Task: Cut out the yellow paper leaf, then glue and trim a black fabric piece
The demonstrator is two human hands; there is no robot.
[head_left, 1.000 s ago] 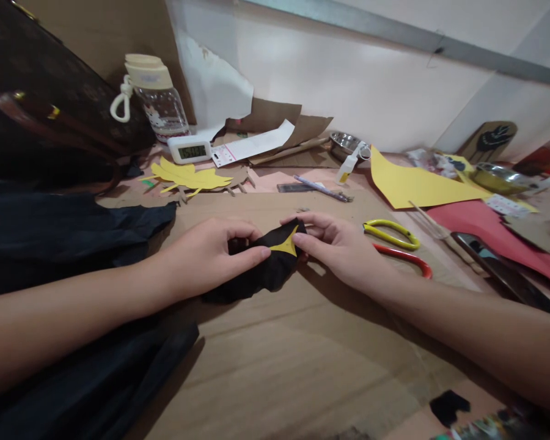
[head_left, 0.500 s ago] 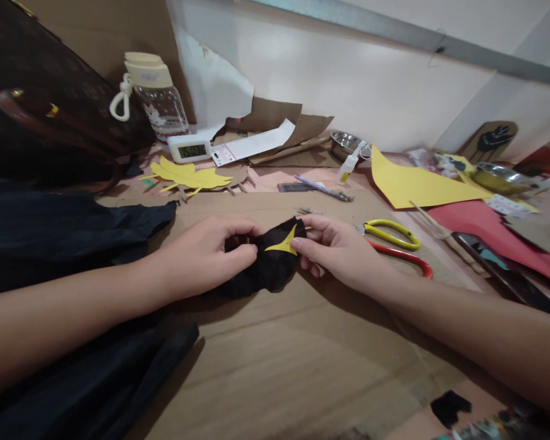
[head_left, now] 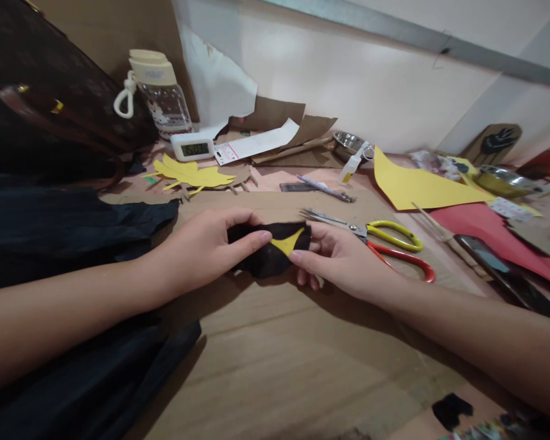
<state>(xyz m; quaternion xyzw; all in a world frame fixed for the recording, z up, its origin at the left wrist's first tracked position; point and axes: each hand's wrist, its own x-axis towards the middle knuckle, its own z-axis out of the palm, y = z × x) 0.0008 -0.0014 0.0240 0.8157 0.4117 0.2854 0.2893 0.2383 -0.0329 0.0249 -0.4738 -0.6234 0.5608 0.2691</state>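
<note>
Grip of both hands: pinching wrinkled black cloth, pointed yellow piece.

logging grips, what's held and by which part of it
A black, fabric-like piece bearing a pointed yellow cutout: left hand on its left part, right hand at its right end.

The small cloth was black and the shape on it yellow. The scissors had one yellow handle, one red
</note>
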